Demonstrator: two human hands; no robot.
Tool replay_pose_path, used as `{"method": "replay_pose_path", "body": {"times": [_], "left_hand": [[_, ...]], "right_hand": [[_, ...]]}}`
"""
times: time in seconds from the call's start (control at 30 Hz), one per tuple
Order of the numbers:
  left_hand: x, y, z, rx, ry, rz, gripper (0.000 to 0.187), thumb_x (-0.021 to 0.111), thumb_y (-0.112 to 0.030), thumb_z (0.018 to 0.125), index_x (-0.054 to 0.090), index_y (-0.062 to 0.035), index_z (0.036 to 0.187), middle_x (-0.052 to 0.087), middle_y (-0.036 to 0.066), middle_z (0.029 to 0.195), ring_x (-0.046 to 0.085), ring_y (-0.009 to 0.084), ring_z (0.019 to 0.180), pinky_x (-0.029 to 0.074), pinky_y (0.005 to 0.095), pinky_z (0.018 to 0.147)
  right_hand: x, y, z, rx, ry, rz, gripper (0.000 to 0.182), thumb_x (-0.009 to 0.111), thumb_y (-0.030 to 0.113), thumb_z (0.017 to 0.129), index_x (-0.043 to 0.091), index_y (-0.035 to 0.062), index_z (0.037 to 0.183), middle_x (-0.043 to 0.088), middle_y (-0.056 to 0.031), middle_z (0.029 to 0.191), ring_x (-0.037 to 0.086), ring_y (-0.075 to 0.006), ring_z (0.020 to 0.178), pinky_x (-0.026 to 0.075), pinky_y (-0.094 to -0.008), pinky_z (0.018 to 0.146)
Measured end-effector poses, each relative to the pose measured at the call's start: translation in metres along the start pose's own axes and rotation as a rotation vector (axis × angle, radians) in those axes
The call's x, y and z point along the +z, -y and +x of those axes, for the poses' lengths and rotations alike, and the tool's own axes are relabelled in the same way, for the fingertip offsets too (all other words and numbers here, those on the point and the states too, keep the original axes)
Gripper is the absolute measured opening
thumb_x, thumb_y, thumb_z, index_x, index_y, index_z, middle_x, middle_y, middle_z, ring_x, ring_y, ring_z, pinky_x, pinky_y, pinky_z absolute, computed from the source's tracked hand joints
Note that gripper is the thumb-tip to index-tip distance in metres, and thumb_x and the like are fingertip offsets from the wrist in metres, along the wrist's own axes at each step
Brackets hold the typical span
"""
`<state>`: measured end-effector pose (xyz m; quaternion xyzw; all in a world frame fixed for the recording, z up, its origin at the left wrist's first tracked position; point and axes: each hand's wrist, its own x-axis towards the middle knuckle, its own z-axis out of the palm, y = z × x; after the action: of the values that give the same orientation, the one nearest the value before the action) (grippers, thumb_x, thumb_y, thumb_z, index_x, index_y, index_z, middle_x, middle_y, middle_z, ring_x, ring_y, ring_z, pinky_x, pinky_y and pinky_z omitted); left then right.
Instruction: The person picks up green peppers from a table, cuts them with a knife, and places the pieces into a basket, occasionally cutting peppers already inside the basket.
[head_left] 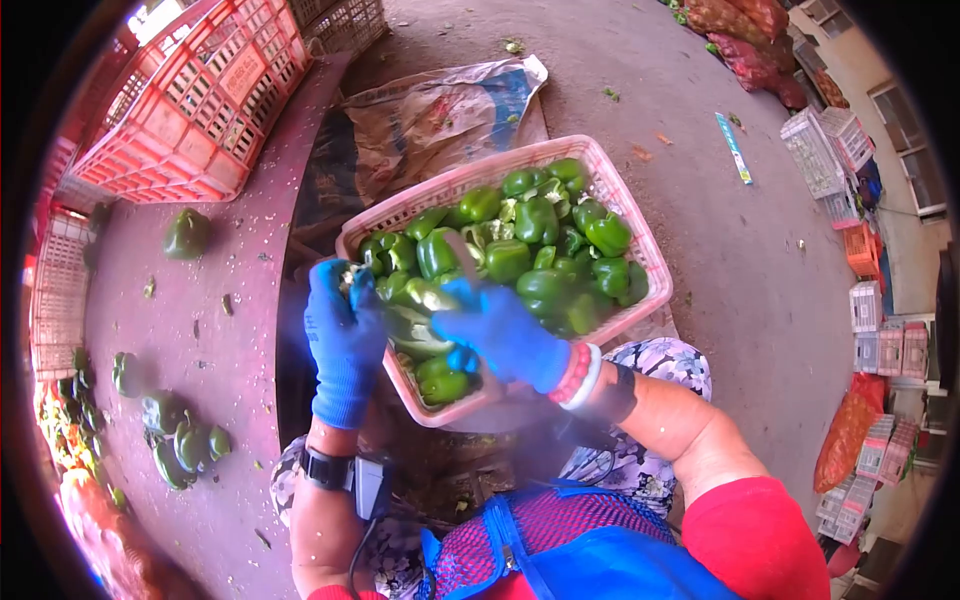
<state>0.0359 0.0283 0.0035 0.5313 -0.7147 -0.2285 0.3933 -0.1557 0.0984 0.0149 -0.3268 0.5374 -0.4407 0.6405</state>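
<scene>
A pink plastic basket [655,300] full of green bell peppers [536,222], some whole and some cut open, stands between my knees. My left hand [343,335], in a blue knit glove, is closed at the basket's left edge. Its fingers are curled round a pale, seedy piece of pepper [349,282], mostly hidden. Over the basket, my right hand [508,335], also gloved, grips what looks like a knife [463,256], its blade blurred and pointing away from me. Cut pepper pieces [420,335] with pale insides lie between the two hands, smeared by motion.
On the pinkish ledge to the left lie several loose peppers [187,236] and a red crate [215,100]. A flattened sack [420,125] lies beyond the basket. Stacked crates [815,150] and filled mesh sacks [850,430] line the right side.
</scene>
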Motion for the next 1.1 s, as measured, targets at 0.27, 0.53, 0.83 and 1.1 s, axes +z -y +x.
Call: {"method": "replay_pose_path", "body": {"times": [0.27,0.53,0.83,1.1], "left_hand": [[-0.055,0.004,0.009,-0.580,0.011,-1.283,0.016,0.054,-0.016,0.099,0.057,-0.0053,0.111,0.065,0.014,0.102,0.068,0.0257,0.085,0.059,0.0382,0.075],[-0.264,0.073,-0.125,-0.764,-0.492,-0.307,0.020,0.060,-0.025,0.098,0.065,-0.0057,0.097,0.060,0.003,0.069,0.055,0.0102,0.052,0.047,0.0239,0.044],[-0.229,0.143,-0.129,-0.695,-0.138,0.715,0.046,0.069,-0.047,0.084,0.063,-0.0069,0.105,0.068,0.026,0.092,0.065,0.0451,0.092,0.050,0.0532,0.079],[-0.209,0.133,-0.049,-0.745,0.121,0.368,0.040,0.062,-0.039,0.081,0.070,-0.0008,0.089,0.070,0.020,0.075,0.071,0.0379,0.075,0.056,0.0471,0.074]], "right_hand": [[-0.081,0.012,0.064,-0.859,-0.175,-1.052,0.054,0.067,0.013,0.084,0.056,0.0106,0.136,0.070,-0.0220,0.103,0.069,-0.0386,0.089,0.054,-0.0470,0.084],[-0.080,0.020,0.060,-0.004,-0.094,-0.115,0.043,0.066,0.040,0.094,0.066,0.0102,0.125,0.069,0.0008,0.101,0.055,-0.0065,0.072,0.046,-0.0233,0.061],[-0.049,0.016,0.058,0.075,-0.103,-0.123,0.041,0.068,0.038,0.094,0.065,0.0095,0.124,0.068,-0.0007,0.096,0.055,-0.0061,0.070,0.046,-0.0237,0.057],[-0.037,0.020,0.061,0.041,-0.107,-0.044,0.037,0.069,0.037,0.094,0.068,0.0097,0.119,0.070,-0.0016,0.095,0.059,-0.0072,0.069,0.046,-0.0249,0.057]]}}
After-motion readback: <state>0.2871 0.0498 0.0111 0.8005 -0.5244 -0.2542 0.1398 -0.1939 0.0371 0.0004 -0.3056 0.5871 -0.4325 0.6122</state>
